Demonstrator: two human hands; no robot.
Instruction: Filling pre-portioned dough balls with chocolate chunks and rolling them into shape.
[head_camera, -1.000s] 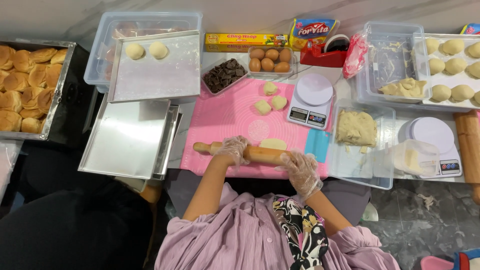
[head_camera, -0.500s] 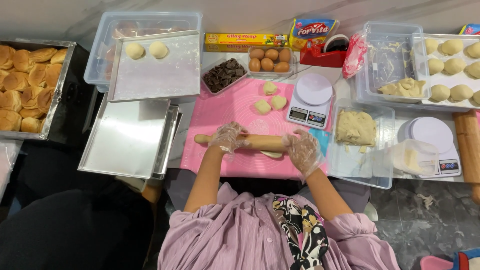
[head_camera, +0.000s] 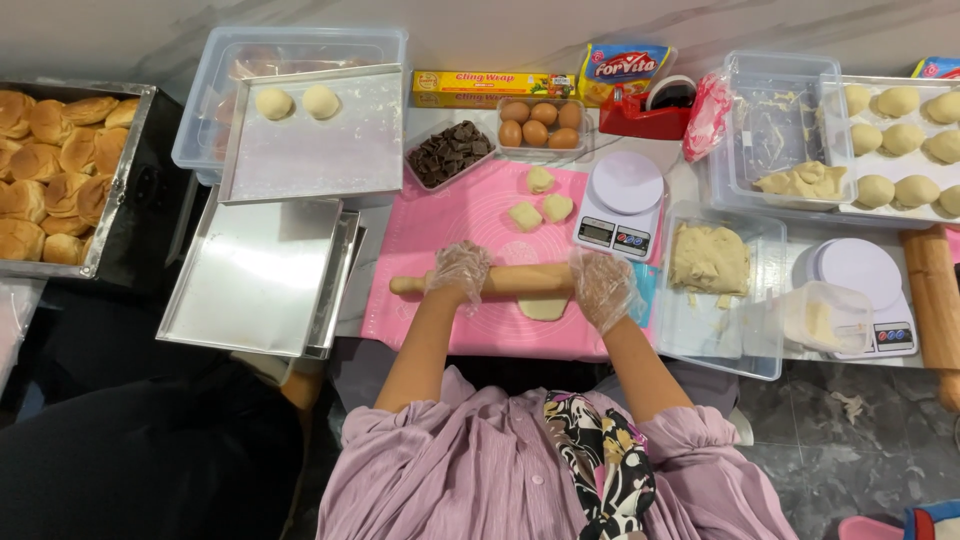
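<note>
Both my hands wear thin clear plastic gloves. My left hand (head_camera: 459, 271) presses on the left part of a wooden rolling pin (head_camera: 515, 281), and my right hand (head_camera: 602, 288) presses on its right end. The pin lies across a pink silicone mat (head_camera: 470, 215). A flattened piece of pale dough (head_camera: 543, 308) shows just below the pin, on the near side. Three small dough portions (head_camera: 540, 200) sit farther back on the mat.
A white kitchen scale (head_camera: 622, 200) stands right of the mat, a clear tub of dough (head_camera: 708, 260) beside it. Behind are chocolate chunks (head_camera: 447, 152), eggs (head_camera: 540, 120), a metal tray with two dough balls (head_camera: 300, 102), empty trays (head_camera: 250, 275), baked buns (head_camera: 45, 160) left, shaped balls (head_camera: 900, 140) right.
The rolling pin and both hands have moved away from my body, up the mat. The flattened dough now shows on the near side of the pin.
</note>
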